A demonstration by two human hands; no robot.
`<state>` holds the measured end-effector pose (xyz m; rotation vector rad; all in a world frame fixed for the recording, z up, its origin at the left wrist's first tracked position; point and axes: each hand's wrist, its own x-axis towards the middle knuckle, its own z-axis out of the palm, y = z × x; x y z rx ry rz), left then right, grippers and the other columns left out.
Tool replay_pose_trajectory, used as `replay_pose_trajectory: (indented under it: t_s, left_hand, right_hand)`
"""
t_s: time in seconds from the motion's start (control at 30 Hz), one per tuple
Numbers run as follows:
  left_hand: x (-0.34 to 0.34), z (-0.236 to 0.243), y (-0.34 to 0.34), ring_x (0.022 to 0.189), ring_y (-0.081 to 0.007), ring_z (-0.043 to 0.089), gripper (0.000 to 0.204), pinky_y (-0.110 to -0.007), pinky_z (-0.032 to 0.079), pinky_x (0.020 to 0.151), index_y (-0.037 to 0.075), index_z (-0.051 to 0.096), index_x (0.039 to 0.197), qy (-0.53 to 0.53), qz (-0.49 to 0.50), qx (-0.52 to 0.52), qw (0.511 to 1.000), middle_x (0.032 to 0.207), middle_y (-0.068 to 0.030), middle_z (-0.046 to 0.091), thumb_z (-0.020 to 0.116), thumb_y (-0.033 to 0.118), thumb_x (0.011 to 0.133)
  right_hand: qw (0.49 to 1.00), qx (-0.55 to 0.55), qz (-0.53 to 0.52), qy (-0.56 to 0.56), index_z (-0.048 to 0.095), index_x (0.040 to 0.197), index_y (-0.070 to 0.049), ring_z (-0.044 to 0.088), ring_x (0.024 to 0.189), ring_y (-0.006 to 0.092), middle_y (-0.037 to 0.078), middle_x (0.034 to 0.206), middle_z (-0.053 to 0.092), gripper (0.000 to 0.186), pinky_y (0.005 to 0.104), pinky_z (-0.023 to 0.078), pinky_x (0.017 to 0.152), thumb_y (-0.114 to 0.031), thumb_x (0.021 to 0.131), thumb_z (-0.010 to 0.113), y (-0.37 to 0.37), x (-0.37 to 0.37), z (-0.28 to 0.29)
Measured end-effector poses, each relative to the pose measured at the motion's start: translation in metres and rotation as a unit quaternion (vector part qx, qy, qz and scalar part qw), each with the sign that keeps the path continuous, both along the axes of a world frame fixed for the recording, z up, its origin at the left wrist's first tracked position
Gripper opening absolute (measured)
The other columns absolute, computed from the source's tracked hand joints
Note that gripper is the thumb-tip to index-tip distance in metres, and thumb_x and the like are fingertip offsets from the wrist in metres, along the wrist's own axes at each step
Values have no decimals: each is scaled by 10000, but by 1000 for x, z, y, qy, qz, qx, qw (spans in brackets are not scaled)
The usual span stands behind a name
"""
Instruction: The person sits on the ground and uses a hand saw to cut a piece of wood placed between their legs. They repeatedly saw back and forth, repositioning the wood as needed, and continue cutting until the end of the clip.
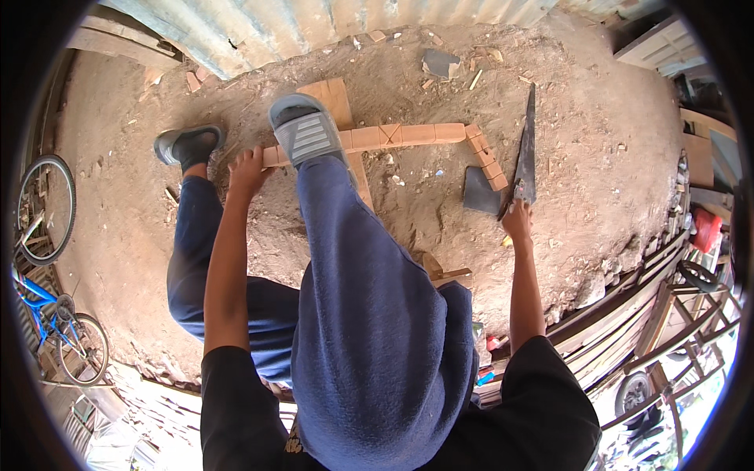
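- I see the left hand [247, 166] at the left end of the wooden strip [424, 133], its grip closed around that end.
- The right hand [516, 218] has its grip wrapped about the handle end of the saw [528, 149]; from my view, the dark blade points away from the person, tapering to its far tip.
- I find the strip lying crosswise in front of the person, slightly curved, with lines and a cross drawn on it.
- A grey sandal [310, 137] on the raised foot stands over the strip, just right of the left hand; the other sandal [208, 138] is on the ground [597, 157] farther left.
- Beneath the strip I make out a flat board [327, 98], running away from the person.
- At the strip's right end sits a short wooden piece [487, 157], angled toward the person; I cannot tell whether they are joined.
- Its near end meets a dark flat plate [479, 191], close to the saw.
- Far left I see a blue bicycle [43, 298]; ahead, a corrugated metal sheet [275, 39].
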<state>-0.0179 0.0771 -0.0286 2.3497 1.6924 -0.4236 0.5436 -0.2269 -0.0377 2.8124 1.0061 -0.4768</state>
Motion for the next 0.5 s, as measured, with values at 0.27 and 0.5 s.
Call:
replay_pose_trajectory:
  t_s: [0.27, 0.5]
  left_hand:
    - [16, 2, -6, 1227, -342, 450, 663, -688, 292, 959, 113, 412, 1324, 16, 29, 49, 998, 1230, -138, 509, 705, 377, 791]
    - [26, -36, -9, 1199, -345, 459, 410, -730, 296, 913, 102, 449, 1267, 47, -51, 186, 980, 1204, -142, 517, 528, 246, 892]
  right_hand:
    - [993, 51, 97, -32, 479, 1204, -67, 475, 1144, 423, 169, 1232, 490, 497, 548, 435, 920, -89, 747, 673, -18, -2, -11]
    - [983, 112, 145, -14, 517, 1074, -30, 522, 1072, 406, 226, 1079, 561, 396, 504, 449, 877, -95, 713, 668, -23, 12, -37]
